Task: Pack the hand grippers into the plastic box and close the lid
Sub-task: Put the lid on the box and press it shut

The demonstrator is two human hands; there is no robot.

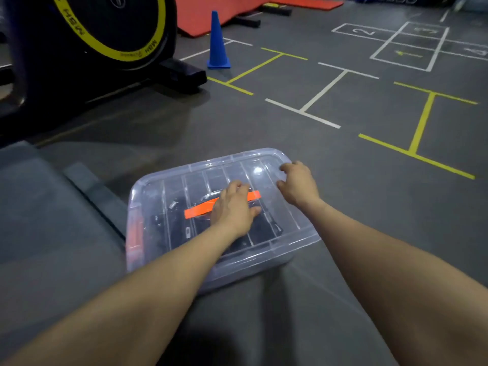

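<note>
At the far left stood an exercise machine point(87, 35) whose black wheel carried a yellow ring printed with "MBW". Below it the clear plastic box point(264, 268) sat on the grey floor point(264, 128), its long axis running from near left to far right, with the lid point(169, 191) on top. An orange tape strip point(198, 211) lay along the lid. Dark hand grippers point(264, 231) showed dimly through the plastic. The left hand point(233, 207) pressed flat on the lid's middle, fingers spread. The right hand point(298, 184) rested its loosely curled, empty grip on the far right corner. Open floor lay right, with painted squares numbered 2 and 3, past a blue cone point(217, 42).
</note>
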